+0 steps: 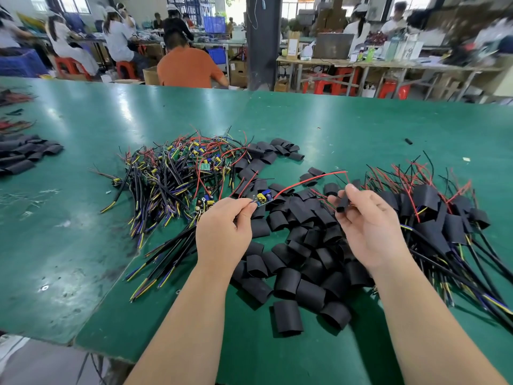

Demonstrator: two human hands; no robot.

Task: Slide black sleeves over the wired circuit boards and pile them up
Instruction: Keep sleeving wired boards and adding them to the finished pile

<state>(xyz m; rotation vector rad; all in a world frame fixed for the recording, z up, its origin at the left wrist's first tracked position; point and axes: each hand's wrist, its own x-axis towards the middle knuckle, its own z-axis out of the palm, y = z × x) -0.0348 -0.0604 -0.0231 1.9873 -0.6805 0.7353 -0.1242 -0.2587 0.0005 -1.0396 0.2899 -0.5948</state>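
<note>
Over the heap, a board is being pinched by the left hand, a sleeve by the right hand.

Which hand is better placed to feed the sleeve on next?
Right. The right hand pinches a black sleeve close to the free end of the red wire; the left hand is busy pinching the circuit board.

The green surface is scuffed, with a seam running down its left part. A tangle of bare wired boards lies centre-left, touching a spread of loose black sleeves in the middle. Just right of these sits a pile of sleeved boards, wires fanning outward. A second sleeve heap lies at the far left edge. A small black offcut lies alone, far right.
</note>
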